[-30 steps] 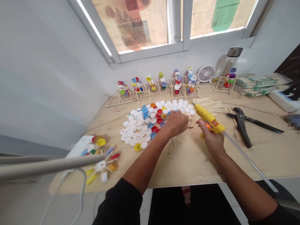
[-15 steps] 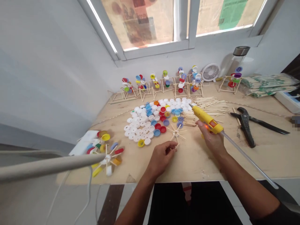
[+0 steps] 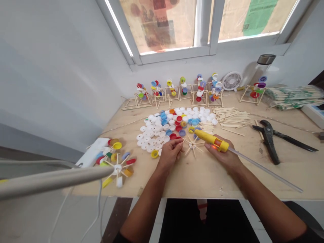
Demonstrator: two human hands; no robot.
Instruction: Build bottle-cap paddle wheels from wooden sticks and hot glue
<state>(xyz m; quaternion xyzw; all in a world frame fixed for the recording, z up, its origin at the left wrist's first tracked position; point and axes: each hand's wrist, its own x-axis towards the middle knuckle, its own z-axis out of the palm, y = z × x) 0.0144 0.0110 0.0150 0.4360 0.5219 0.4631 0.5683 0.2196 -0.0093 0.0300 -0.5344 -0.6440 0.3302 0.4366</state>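
Note:
A small wheel of wooden sticks [image 3: 192, 145] radiating from a white hub lies on the tabletop between my hands. My left hand [image 3: 170, 155] is closed, its thumb and fingertips pinching the end of one left-hand spoke. My right hand [image 3: 226, 155] is wrapped around a yellow glue gun [image 3: 212, 139] with a red light glowing on it. The nozzle points left, above the far side of the wheel. A long clear glue stick [image 3: 265, 170] sticks out of the gun's back. Just beyond lie many loose bottle caps [image 3: 153, 131], mostly white.
Wooden sticks [image 3: 231, 117] are piled behind the gun. Black pliers [image 3: 270, 141] lie at right. Finished cap wheels on stick frames [image 3: 199, 92] line the wall beside a small fan [image 3: 232, 81]. At left, a grey pole [image 3: 58, 180] crosses before another cap wheel [image 3: 118, 168].
My left hand has moved up from the near spoke to a left-hand one, and the wheel appears turned. The glue gun has come lower and left, its nozzle now over the wheel.

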